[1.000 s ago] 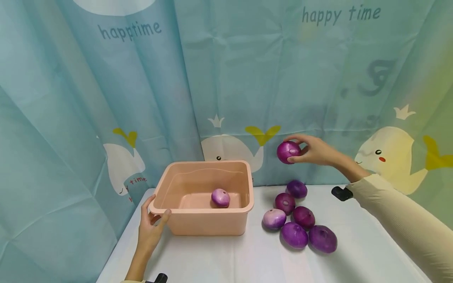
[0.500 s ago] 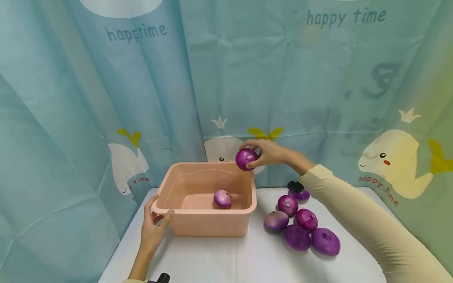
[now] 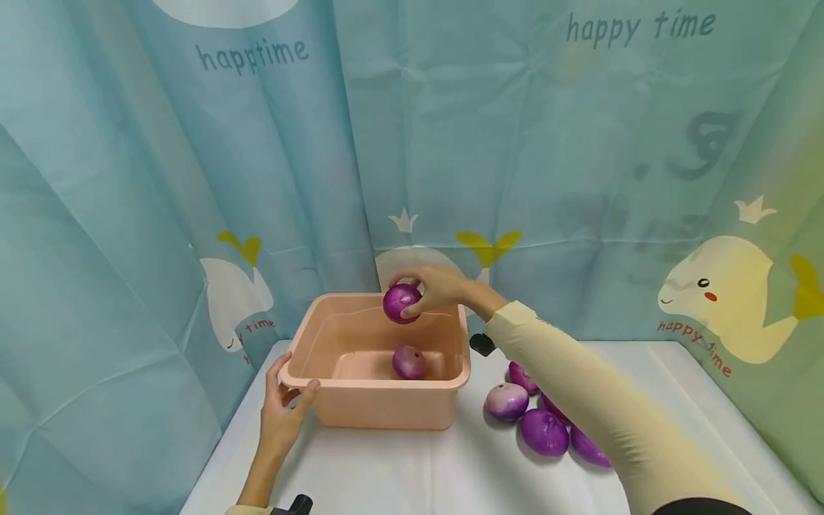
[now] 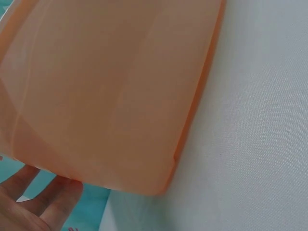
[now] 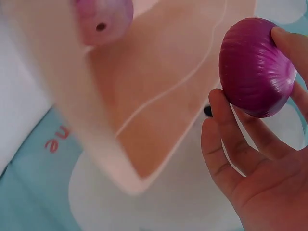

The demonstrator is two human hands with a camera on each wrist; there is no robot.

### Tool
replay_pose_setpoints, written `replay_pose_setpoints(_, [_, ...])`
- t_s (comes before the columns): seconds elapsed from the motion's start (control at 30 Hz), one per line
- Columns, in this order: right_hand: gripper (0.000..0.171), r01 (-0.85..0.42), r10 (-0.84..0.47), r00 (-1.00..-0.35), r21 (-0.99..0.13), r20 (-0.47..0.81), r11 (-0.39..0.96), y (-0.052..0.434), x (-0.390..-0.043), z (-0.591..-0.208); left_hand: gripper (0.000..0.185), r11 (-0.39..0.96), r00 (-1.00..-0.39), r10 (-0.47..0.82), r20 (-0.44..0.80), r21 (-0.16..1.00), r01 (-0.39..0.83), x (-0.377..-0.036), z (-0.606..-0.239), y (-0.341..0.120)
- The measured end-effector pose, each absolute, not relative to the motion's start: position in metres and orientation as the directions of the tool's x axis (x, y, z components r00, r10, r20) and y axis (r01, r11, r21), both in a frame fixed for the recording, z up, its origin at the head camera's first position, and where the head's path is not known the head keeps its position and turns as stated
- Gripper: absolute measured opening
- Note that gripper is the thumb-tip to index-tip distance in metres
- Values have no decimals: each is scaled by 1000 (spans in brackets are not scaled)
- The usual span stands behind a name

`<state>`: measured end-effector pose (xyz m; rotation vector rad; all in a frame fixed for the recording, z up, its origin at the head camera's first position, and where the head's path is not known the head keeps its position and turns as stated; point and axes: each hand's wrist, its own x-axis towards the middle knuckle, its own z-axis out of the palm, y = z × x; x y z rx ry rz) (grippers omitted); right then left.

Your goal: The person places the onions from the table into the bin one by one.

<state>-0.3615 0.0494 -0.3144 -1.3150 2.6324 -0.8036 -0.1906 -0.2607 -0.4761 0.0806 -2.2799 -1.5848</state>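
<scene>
Purple onion (image 3: 397, 301) up, pinched in our right hand (image 3: 443, 287)!
Thumb and fingers part only to its width, holding it high near the far rim of the tub (image 3: 386, 385); that glossy skin could slip if our pinch slackens, bumping the onion inside (image 3: 409, 363). Our left hand (image 3: 280, 420) grips the near-left corner, where an uneven tug might tilt everything.

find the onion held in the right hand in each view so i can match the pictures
Head: the held onion is just below centre, overlapping the back rim of the pink tub, in the right hand.
Left wrist: not in it.
Right wrist: upper right, with the pink tub to its left.
Shared landmark: the pink tub, in all three views.
</scene>
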Motion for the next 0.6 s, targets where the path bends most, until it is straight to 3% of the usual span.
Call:
replay_pose_setpoints(0.27, [49,-690,-792,-603,-562,97,457,26,-360,-326,73,372,-929,-250,271,913,167,-192,-476,-258])
replay_pose_setpoints(0.6, [51,-661,-798,-602,-567,9,493,9,-358,-332,74,370,-928,-250,275,913,171,-192,-478,-261])
